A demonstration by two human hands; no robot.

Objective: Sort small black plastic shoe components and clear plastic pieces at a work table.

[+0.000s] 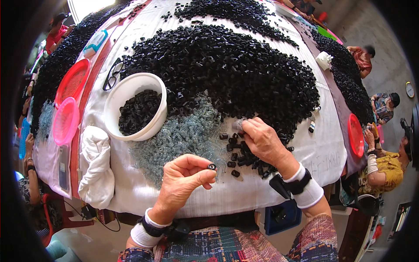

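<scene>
My left hand (183,179) pinches a small black cylindrical piece (212,167) between thumb and forefinger, its round end with a pale centre facing up. To the right, my right hand (264,139) has its fingertips pinched together at a small greyish, see-through clump (238,124), which looks like fine springs. Between the hands lie loose black pieces (235,156), some of them under my right palm. A heap of small silvery coil springs (187,131) spreads beyond my left hand. Behind it rises a large mound of black cylindrical pieces (227,65).
A white bowl (160,115) part-filled with black pieces stands left of the springs. Near it lie eyeglasses (112,74) and a crumpled white cloth (97,166). Red (72,83) and pink baskets (66,120) sit farther left. Several people work around neighbouring tables; a blue bin (283,218) is below the edge.
</scene>
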